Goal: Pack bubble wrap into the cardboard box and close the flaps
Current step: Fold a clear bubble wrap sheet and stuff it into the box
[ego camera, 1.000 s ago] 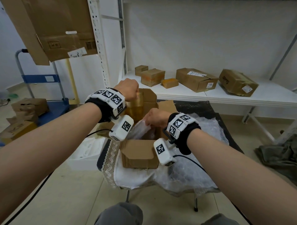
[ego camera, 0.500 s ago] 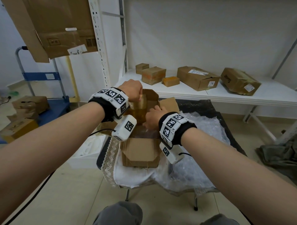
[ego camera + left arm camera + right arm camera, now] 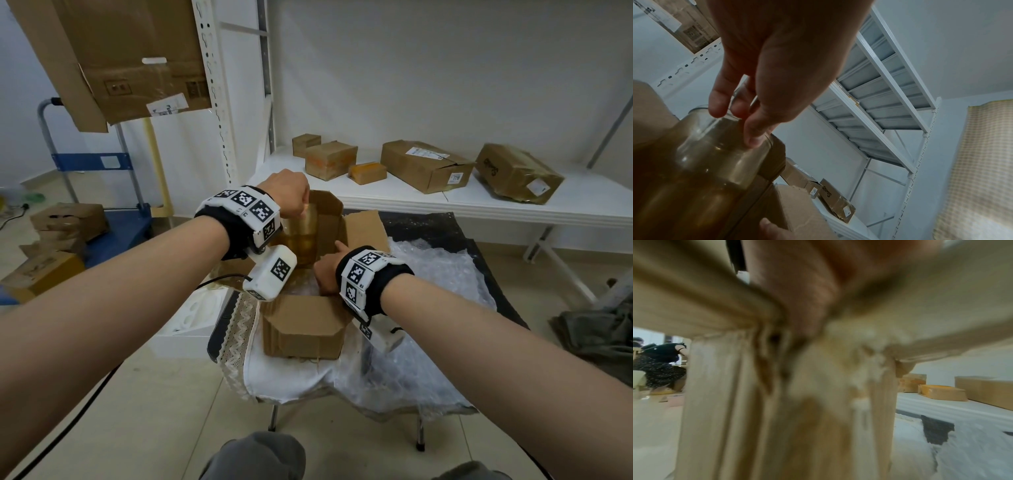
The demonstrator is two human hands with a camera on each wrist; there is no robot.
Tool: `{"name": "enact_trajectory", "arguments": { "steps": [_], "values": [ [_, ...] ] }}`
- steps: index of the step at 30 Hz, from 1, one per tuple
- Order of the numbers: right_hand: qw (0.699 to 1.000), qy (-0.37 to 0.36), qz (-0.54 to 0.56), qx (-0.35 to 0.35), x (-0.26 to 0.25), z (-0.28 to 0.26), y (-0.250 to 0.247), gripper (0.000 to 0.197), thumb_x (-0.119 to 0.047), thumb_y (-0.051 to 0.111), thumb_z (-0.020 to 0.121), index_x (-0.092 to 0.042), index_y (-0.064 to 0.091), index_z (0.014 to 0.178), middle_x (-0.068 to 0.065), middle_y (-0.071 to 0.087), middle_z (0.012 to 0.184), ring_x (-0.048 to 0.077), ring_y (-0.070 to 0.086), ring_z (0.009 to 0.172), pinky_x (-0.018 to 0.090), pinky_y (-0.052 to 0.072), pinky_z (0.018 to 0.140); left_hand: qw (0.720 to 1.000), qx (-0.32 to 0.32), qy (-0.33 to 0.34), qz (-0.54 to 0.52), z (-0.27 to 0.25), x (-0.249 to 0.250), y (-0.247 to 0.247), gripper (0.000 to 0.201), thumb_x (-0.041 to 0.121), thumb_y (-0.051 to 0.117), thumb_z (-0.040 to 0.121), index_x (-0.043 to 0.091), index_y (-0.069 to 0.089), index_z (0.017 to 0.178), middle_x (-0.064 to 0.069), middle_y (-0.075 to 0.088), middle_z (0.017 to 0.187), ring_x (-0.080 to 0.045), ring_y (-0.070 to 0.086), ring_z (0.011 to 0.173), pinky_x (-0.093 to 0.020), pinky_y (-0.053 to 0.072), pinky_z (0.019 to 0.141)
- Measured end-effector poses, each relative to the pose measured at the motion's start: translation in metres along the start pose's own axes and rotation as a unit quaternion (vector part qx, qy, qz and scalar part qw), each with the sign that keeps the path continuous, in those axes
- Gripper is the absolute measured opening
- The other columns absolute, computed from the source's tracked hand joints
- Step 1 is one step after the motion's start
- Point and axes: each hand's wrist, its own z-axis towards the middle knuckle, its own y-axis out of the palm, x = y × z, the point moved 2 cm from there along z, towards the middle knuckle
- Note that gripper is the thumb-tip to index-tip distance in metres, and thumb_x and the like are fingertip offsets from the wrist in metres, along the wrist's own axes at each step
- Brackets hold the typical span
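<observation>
An open cardboard box (image 3: pixel 305 329) stands on a small table, its flaps spread outward. A clear glass jar (image 3: pixel 303 236) stands upright inside at the far left. My left hand (image 3: pixel 289 197) pinches the jar's rim from above; the left wrist view shows the thumb and fingers (image 3: pixel 754 129) on the glass jar (image 3: pixel 715 154). My right hand (image 3: pixel 327 274) reaches down inside the box along its right wall, onto bubble wrap (image 3: pixel 301 286). Its fingers are hidden. The right wrist view is blurred, with the right hand (image 3: pixel 797 288) close against the cardboard box (image 3: pixel 715 402).
A loose bubble wrap sheet (image 3: pixel 435 274) covers the table's right side over a white cloth (image 3: pixel 291 377). Behind is a white shelf (image 3: pixel 513 205) with several cardboard boxes (image 3: pixel 424 164). At left are a blue trolley (image 3: pixel 113 233) and a white foam tray (image 3: pixel 191 318).
My right hand held bubble wrap above the box opening; it has since sunk down into the box with it. My left hand has stayed on the jar's rim.
</observation>
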Motion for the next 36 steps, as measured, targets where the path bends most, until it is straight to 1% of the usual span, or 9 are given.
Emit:
{"name": "enact_trajectory", "arguments": {
  "steps": [3, 6, 9, 13, 16, 19, 27, 32, 36],
  "values": [
    [0.999, 0.003, 0.035, -0.024, -0.001, 0.033, 0.014, 0.036, -0.035, 0.061, 0.089, -0.015, 0.065, 0.119, 0.009, 0.063, 0.129, 0.03, 0.06, 0.115, 0.058, 0.045, 0.095, 1.0, -0.01, -0.001, -0.002, 0.001, -0.002, 0.003, 0.013, 0.011, 0.07, 0.088, 0.011, 0.07, 0.101, -0.008, 0.068, 0.108, -0.023, 0.061, 0.096, -0.03, 0.045, 0.079],
    [0.975, 0.036, 0.217, -0.029, 0.002, 0.007, 0.004, 0.027, -0.024, 0.061, 0.091, -0.01, 0.069, 0.113, 0.008, 0.068, 0.116, 0.031, 0.067, 0.097, 0.035, 0.052, 0.077, 1.0, -0.024, 0.002, -0.006, 0.001, -0.003, 0.003, 0.014, 0.012, 0.071, 0.088, 0.01, 0.071, 0.102, -0.007, 0.067, 0.106, -0.021, 0.06, 0.095, -0.03, 0.044, 0.08],
    [0.971, -0.024, 0.237, 0.013, 0.007, -0.006, -0.012, 0.029, -0.015, 0.058, 0.094, -0.006, 0.068, 0.119, 0.011, 0.068, 0.118, 0.027, 0.066, 0.097, 0.038, 0.056, 0.087, 0.999, -0.041, 0.002, -0.004, 0.002, -0.005, 0.001, 0.01, 0.013, 0.071, 0.088, 0.011, 0.07, 0.097, -0.005, 0.066, 0.103, -0.023, 0.061, 0.099, -0.031, 0.045, 0.083],
    [0.921, 0.034, 0.355, 0.158, 0.027, -0.001, -0.022, 0.014, -0.009, 0.064, 0.088, -0.001, 0.07, 0.097, 0.013, 0.068, 0.107, 0.029, 0.065, 0.102, 0.037, 0.055, 0.089, 0.997, -0.075, 0.008, -0.003, 0.002, -0.007, 0.0, 0.002, 0.013, 0.069, 0.089, 0.015, 0.069, 0.089, -0.001, 0.065, 0.093, -0.018, 0.059, 0.089, -0.031, 0.045, 0.079],
    [0.864, 0.069, 0.432, 0.248, 0.04, -0.006, -0.026, 0.025, -0.006, 0.05, 0.092, -0.002, 0.052, 0.117, 0.018, 0.049, 0.126, 0.035, 0.054, 0.113, 0.042, 0.049, 0.091, 0.993, -0.12, 0.0, -0.017, 0.002, -0.01, 0.002, 0.006, 0.011, 0.065, 0.09, 0.012, 0.072, 0.091, -0.002, 0.067, 0.091, -0.018, 0.061, 0.084, -0.034, 0.052, 0.079],
    [0.837, 0.069, 0.482, 0.25, 0.042, -0.007, -0.024, 0.045, -0.005, 0.054, 0.088, -0.005, 0.036, 0.13, 0.018, 0.041, 0.134, 0.035, 0.049, 0.115, 0.042, 0.049, 0.091, 0.983, -0.175, -0.011, -0.052, 0.002, -0.012, 0.005, 0.008, 0.013, 0.062, 0.094, 0.012, 0.07, 0.091, -0.005, 0.068, 0.094, -0.018, 0.062, 0.082, -0.031, 0.053, 0.077],
    [0.884, 0.057, 0.426, 0.185, 0.039, -0.014, -0.023, 0.035, -0.011, 0.049, 0.095, -0.008, 0.042, 0.129, 0.018, 0.057, 0.118, 0.036, 0.061, 0.108, 0.047, 0.054, 0.091, 0.948, -0.304, -0.028, -0.09, -0.002, -0.004, 0.023, 0.017, 0.013, 0.053, 0.099, 0.013, 0.063, 0.086, -0.003, 0.059, 0.085, -0.017, 0.053, 0.08, -0.03, 0.045, 0.078],
    [0.91, 0.01, 0.387, 0.15, 0.031, -0.015, -0.017, 0.037, -0.025, 0.061, 0.093, -0.004, 0.055, 0.122, 0.016, 0.061, 0.118, 0.032, 0.064, 0.102, 0.043, 0.057, 0.086, 0.945, -0.32, -0.028, -0.059, -0.005, -0.004, 0.049, 0.017, 0.007, 0.052, 0.099, 0.002, 0.065, 0.108, 0.0, 0.059, 0.081, -0.018, 0.055, 0.08, -0.025, 0.047, 0.071],
    [0.938, -0.02, 0.316, 0.14, 0.018, -0.014, -0.014, 0.034, -0.022, 0.065, 0.09, -0.006, 0.058, 0.119, 0.015, 0.061, 0.118, 0.033, 0.066, 0.097, 0.035, 0.055, 0.077, 0.957, -0.288, -0.028, -0.014, -0.009, -0.006, 0.068, 0.013, 0.007, 0.058, 0.095, 0.015, 0.061, 0.084, -0.003, 0.061, 0.08, -0.014, 0.056, 0.066, -0.018, 0.048, 0.061]
  ]
}}
